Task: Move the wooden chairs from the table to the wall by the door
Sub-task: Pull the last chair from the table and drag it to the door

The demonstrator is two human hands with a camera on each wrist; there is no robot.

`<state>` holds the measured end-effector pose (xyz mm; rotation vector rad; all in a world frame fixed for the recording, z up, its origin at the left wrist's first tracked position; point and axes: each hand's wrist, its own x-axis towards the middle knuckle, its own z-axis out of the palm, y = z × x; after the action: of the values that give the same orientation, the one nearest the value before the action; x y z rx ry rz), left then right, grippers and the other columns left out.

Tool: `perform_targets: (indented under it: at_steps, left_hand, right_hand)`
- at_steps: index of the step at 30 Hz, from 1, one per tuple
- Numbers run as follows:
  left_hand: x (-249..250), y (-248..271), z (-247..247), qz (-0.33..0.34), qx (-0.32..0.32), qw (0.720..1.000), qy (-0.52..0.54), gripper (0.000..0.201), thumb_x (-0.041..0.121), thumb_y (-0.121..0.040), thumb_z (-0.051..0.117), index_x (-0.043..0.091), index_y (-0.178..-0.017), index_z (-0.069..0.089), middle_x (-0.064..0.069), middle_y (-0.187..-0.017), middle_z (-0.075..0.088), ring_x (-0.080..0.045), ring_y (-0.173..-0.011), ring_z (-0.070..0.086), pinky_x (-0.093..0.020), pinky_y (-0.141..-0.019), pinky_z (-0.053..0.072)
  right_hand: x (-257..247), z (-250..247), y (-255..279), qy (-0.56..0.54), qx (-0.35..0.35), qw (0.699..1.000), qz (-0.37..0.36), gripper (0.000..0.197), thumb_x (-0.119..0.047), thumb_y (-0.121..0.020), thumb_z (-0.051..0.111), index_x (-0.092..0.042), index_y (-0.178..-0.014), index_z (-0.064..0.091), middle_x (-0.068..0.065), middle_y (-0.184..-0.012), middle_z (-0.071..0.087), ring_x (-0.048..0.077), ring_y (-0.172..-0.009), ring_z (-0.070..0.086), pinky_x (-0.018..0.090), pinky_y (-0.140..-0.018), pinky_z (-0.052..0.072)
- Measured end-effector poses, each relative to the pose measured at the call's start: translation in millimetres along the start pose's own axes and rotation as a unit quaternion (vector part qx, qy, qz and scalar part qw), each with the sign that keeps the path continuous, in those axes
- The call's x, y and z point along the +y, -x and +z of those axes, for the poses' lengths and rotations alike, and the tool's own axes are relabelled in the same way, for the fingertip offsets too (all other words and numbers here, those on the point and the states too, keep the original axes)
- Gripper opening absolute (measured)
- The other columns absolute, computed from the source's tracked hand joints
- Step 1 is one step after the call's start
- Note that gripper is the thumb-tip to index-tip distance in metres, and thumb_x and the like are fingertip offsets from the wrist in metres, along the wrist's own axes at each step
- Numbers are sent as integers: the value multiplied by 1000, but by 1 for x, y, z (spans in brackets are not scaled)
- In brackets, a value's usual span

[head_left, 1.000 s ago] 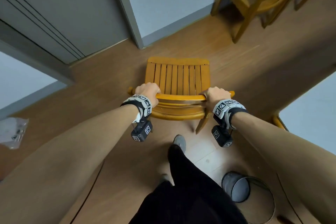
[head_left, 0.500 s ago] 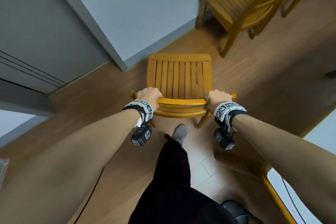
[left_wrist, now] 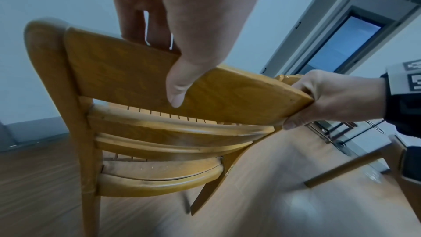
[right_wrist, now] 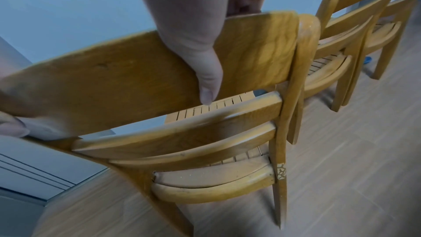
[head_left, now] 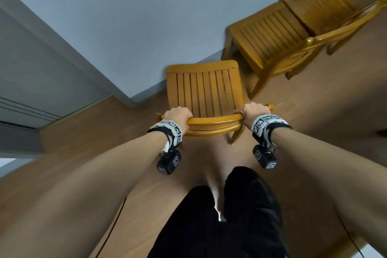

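Note:
A wooden chair [head_left: 205, 92] with a slatted seat faces the pale wall [head_left: 146, 16], its front edge close to the skirting. My left hand [head_left: 177, 115] grips the left end of its top back rail [head_left: 215, 120], and my right hand [head_left: 252, 112] grips the right end. In the left wrist view the left hand [left_wrist: 175, 71] wraps the rail [left_wrist: 227, 96], thumb on the near face, fingers behind. The right wrist view shows my right hand [right_wrist: 200, 64] over the same chair [right_wrist: 205, 132]. Two more wooden chairs [head_left: 276, 33] stand against the wall on the right.
A grey door [head_left: 31, 73] and its frame [head_left: 69, 63] stand left of the wall section. The floor [head_left: 314, 111] is wood-look planks. My dark-trousered legs [head_left: 230, 216] are just behind the chair. The neighbouring chairs [right_wrist: 353, 30] sit very near the held chair's right side.
I have carried the chair forward and to the right, from in front of the door frame to the wall beside the two other chairs. Both hands kept their grip on the rail.

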<state>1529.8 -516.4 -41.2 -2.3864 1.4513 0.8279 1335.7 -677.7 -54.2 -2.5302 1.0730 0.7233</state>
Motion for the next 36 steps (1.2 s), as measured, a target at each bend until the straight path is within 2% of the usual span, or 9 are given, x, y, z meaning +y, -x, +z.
perform_targets:
  at_steps: [5, 10, 13, 15, 19, 22, 29, 32, 36]
  left_hand:
    - [17, -49, -30, -22, 20, 999, 19, 24, 15, -89, 64, 29, -107, 71, 1, -103, 69, -27, -102, 65, -37, -84, 48]
    - [42, -91, -62, -65, 33, 996, 50, 25, 13, -87, 63, 30, -105, 72, 2, -97, 67, -27, -98, 66, -35, -75, 47]
    - [56, -109, -76, -100, 34, 992, 75, 28, 11, -85, 63, 30, -104, 72, 5, -90, 63, -24, -88, 62, -34, -74, 46]
    - [67, -124, -81, -107, 41, 990, 81, 28, 12, -85, 63, 30, -105, 73, 5, -89, 63, -22, -82, 57, -34, -73, 46]
    - [93, -142, -81, -127, 45, 987, 89, 23, 13, -84, 63, 28, -98, 74, 5, -84, 66, -22, -78, 59, -33, -69, 41]
    - [109, -153, -79, -134, 50, 984, 101, 21, 16, -83, 64, 28, -96, 74, 5, -82, 67, -23, -78, 62, -31, -66, 41]
    - [130, -157, -47, -152, 49, 982, 106, 23, 18, -83, 66, 30, -99, 76, 5, -82, 67, -22, -76, 60, -31, -64, 41]
    - [141, -150, -23, -149, 36, 982, 106, 26, 19, -85, 66, 32, -105, 75, 4, -88, 67, -23, -81, 60, -33, -67, 42]
    - [143, -146, -8, -158, 54, 978, 127, 36, 16, -85, 64, 35, -115, 74, 4, -97, 71, -26, -93, 66, -37, -78, 54]
  right_hand:
    - [33, -43, -62, 10, 0, 999, -43, 33, -23, -95, 60, -43, -120, 68, -9, -90, 63, 19, -81, 60, 33, -73, 51]
    - [61, -86, -117, 30, 9, 996, -83, 27, -24, -92, 65, -42, -111, 71, -9, -86, 68, 18, -79, 67, 38, -73, 60]
    - [75, -106, -142, 47, 15, 993, -107, 21, -23, -91, 66, -40, -101, 71, -9, -79, 66, 17, -74, 66, 36, -67, 57]
    - [90, -115, -157, 54, 17, 991, -117, 19, -23, -92, 65, -40, -98, 70, -10, -77, 64, 14, -71, 63, 29, -59, 47]
    - [116, -122, -178, 65, 27, 987, -141, 24, -22, -94, 64, -40, -107, 73, -11, -80, 66, 14, -74, 64, 28, -61, 49]
    - [132, -125, -187, 65, 33, 986, -148, 28, -22, -94, 64, -40, -113, 73, -10, -85, 68, 16, -79, 65, 31, -68, 55]
    - [152, -96, -180, 96, 62, 979, -167, 36, -18, -94, 64, -40, -122, 69, -5, -90, 71, 20, -85, 66, 34, -73, 57]
    - [160, -75, -170, 114, 54, 977, -172, 34, -20, -94, 63, -40, -121, 69, -3, -97, 72, 23, -93, 65, 35, -76, 55]
    - [164, -60, -168, 100, 64, 979, -168, 40, -18, -92, 67, -40, -125, 68, -2, -100, 72, 26, -99, 63, 38, -83, 55]
